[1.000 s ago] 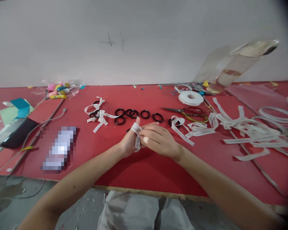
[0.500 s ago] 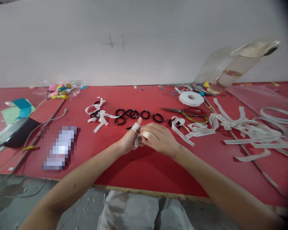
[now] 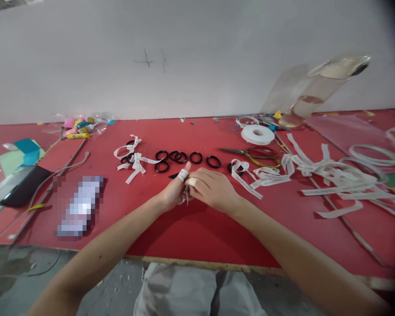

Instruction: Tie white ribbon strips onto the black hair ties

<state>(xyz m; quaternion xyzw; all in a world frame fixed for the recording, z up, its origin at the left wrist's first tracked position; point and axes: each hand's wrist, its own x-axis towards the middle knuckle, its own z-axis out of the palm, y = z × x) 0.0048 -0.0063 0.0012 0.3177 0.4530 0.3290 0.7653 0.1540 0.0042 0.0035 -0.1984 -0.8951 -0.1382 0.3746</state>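
Observation:
My left hand (image 3: pixel 172 193) and my right hand (image 3: pixel 215 189) meet above the table, both closed on a white printed ribbon (image 3: pixel 186 193). A short piece of it hangs below the fingers; the rest is hidden. White wraps circle my left thumb and a right finger. Just beyond the hands lie several black hair ties (image 3: pixel 196 158) in a loose row. To their left sit black ties with white ribbon bows (image 3: pixel 137 166). Right of the hands, another tie carries a looped ribbon (image 3: pixel 242 169). Behind it rest scissors (image 3: pixel 250 153), blades pointing left.
A white ribbon roll (image 3: pixel 257 135) lies at the back right, before a tilted bottle (image 3: pixel 316 98). Cut ribbons (image 3: pixel 335 180) spread over the right side. At left are a phone (image 3: pixel 80 206), a cable (image 3: pixel 59 173) and a bag of colourful items (image 3: pixel 82 126).
The view has shifted slightly. My hands stay together, with the right fingers drawn in closer over the ribbon; less of its hanging end shows.

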